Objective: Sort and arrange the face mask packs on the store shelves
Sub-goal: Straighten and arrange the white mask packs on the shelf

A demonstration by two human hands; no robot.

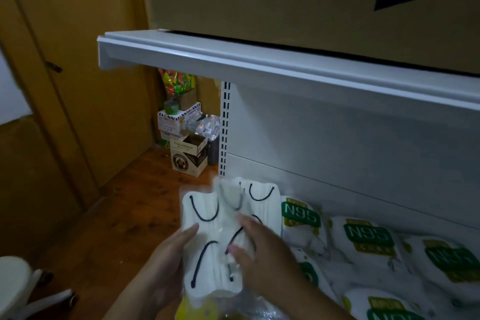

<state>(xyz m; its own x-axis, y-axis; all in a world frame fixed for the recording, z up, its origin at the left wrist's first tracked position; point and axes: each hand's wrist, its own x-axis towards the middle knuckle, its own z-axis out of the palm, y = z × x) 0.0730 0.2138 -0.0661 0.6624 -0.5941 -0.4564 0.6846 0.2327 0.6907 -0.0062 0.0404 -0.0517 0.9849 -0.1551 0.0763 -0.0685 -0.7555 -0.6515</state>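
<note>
A clear pack of white face masks with black ear loops (pixel 207 215) is held at the left end of the lower shelf. My left hand (pixel 166 265) grips its left edge, thumb lying on the front. My right hand (pixel 259 247) lies on the pack's front, its fingers spread over the masks. A second pack of the same white masks (pixel 265 202) stands just behind it. To the right, several white packs with green N95 labels (pixel 368 236) lie flat on the shelf.
A white upper shelf (pixel 259 65) juts out overhead with a large cardboard box (pixel 311 0) on it. Small cartons and bottles (pixel 189 143) are stacked in the floor corner. A wooden door (pixel 78 60) is at left. A white stool (pixel 18 283) stands at the bottom left.
</note>
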